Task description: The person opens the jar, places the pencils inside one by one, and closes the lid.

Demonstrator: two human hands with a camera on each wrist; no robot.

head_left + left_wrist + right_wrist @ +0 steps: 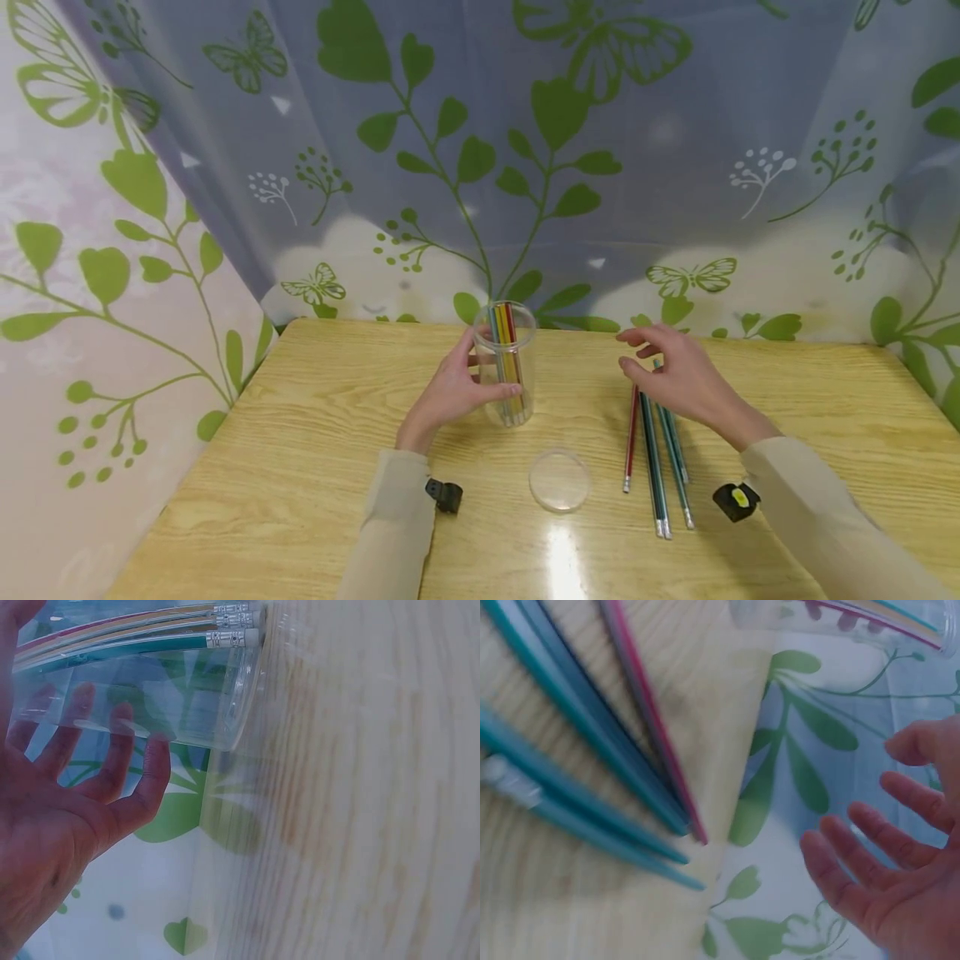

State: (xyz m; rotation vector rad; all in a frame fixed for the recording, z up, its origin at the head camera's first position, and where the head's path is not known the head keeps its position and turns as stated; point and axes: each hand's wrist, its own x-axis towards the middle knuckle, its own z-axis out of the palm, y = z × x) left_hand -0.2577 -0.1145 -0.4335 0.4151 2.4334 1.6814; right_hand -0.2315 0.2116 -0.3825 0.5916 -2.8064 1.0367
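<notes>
My left hand (450,392) grips a clear plastic jar (527,371), its thumb across the near side. Several pencils (503,323), among them teal, yellow and red ones, stand inside; in the left wrist view their eraser ends (232,637) point down at the jar's base. Over the far ends of a loose group of pencils lying on the table hovers my right hand (678,375), fingers loosely bent and holding nothing. That group has several teal and dark pencils (654,467) and a red pencil (631,437), erasers towards me.
A clear round lid (560,481) lies on the wood-grain table (300,500), between the jar and the loose pencils. Behind the table's far edge hangs a patterned cloth (465,225) with green leaves and butterflies. Another patterned cloth (150,333) borders the left side.
</notes>
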